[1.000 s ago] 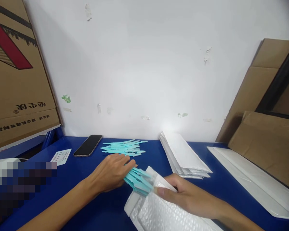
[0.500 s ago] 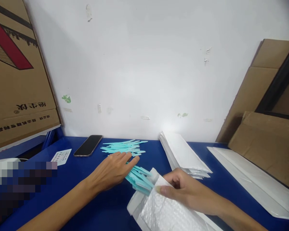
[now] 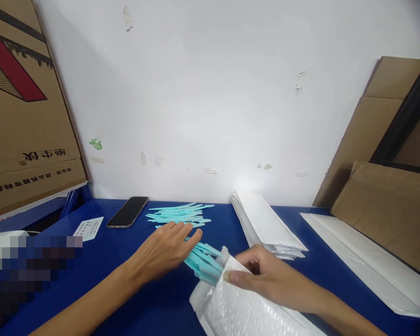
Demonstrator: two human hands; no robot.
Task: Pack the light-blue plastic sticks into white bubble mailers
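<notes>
A bundle of turquoise strips (image 3: pixel 203 262) lies partly inside the mouth of a white bubble envelope (image 3: pixel 248 305), its outer ends sticking out to the left. My left hand (image 3: pixel 168 247) is closed around those outer ends, palm down. With thumb and fingers my right hand (image 3: pixel 266 275) pinches the envelope near its opening. More turquoise strips (image 3: pixel 178 213) are spread in a loose pile on the blue table (image 3: pixel 136 308), just beyond my left hand. Behind my right hand lies a stack of white envelopes (image 3: pixel 266 221).
A black phone (image 3: pixel 129 212) and a white card (image 3: pixel 88 228) lie at the left. Large white envelopes (image 3: pixel 367 261) rest at the right beside leaning cardboard (image 3: pixel 388 210). A big printed carton (image 3: pixel 28 112) stands at the left, and a white wall (image 3: pixel 210 93) rises behind.
The envelope's open end has shifted slightly to the right. Both hands keep nearly the same position and the same holds.
</notes>
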